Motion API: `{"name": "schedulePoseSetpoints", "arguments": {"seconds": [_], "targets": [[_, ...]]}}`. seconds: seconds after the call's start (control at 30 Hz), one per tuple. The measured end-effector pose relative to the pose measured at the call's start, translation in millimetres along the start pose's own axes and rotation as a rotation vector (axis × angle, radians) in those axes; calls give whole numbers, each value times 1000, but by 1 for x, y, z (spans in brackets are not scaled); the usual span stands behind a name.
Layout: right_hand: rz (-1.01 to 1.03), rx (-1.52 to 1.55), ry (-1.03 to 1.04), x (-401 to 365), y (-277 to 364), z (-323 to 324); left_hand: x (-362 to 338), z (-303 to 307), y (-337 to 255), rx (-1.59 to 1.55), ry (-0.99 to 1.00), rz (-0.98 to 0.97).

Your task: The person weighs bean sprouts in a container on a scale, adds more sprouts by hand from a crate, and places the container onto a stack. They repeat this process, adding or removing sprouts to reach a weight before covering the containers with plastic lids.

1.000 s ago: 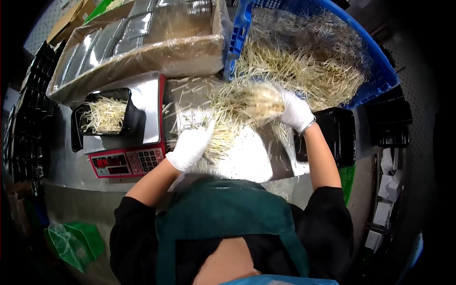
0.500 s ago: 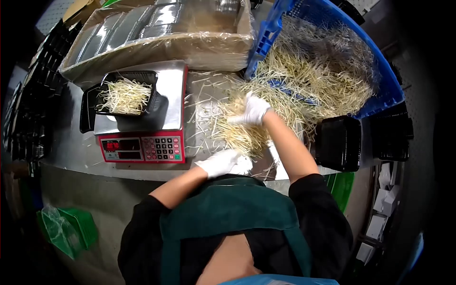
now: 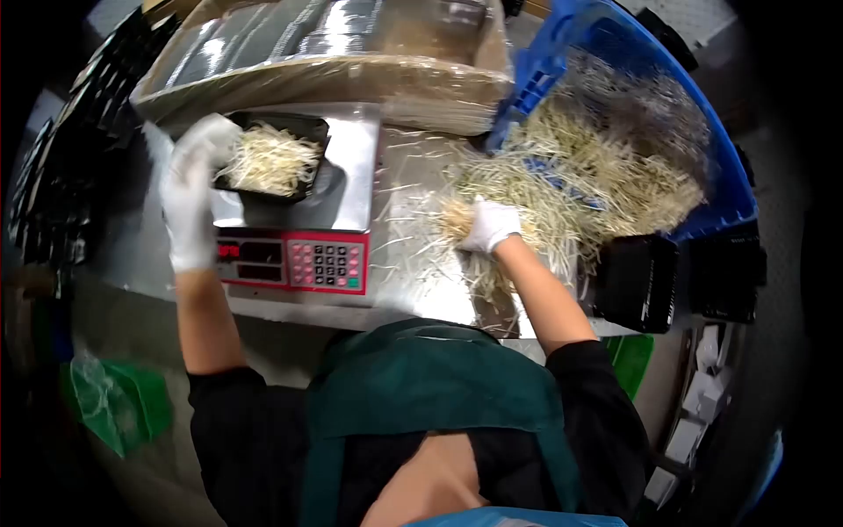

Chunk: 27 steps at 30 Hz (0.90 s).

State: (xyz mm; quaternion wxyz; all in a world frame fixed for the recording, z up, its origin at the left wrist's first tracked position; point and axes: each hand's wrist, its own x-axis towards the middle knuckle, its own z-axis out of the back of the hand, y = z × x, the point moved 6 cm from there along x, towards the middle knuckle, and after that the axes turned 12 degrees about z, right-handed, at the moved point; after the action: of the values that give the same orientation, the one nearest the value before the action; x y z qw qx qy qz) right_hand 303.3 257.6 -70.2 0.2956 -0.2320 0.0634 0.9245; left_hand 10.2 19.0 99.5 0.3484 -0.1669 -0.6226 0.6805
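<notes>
Right fingers (image 3: pixel 479 213) clutched sprouts (image 3: pixel 456 220), bunching the strands; beside blurred left fingers (image 3: pixel 213 139), grip unclear, a tray's (image 3: pixel 309 126) walls contained more.

Two hands (image 3: pixel 189 189) (image 3: pixel 490 227), one scale (image 3: pixel 303 265), one blue crate (image 3: pixel 739 189).

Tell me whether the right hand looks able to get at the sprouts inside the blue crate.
Probably yes: the right hand is at the loose sprouts beside the blue crate; sprouts spread over its near edge, and nothing visible blocks the sprouts inside.
</notes>
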Motion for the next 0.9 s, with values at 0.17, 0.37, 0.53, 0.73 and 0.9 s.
{"name": "schedulePoseSetpoints", "arguments": {"seconds": [0.17, 0.37, 0.53, 0.73, 0.9], "targets": [[-73, -3, 111, 7, 0, -4, 43, 61, 126, -425, 238, 605], [122, 756, -108, 7, -43, -22, 33, 6, 120, -586, -61, 405], [388, 1219, -480, -48, -60, 25, -10, -115, 18, -438, -36, 324], [316, -295, -777, -74, 27, 129, -77, -218, -31, 690, 60, -504], [335, -157, -1027, -46, 123, 157, -63, -159, 27, 86, -48, -87]]}}
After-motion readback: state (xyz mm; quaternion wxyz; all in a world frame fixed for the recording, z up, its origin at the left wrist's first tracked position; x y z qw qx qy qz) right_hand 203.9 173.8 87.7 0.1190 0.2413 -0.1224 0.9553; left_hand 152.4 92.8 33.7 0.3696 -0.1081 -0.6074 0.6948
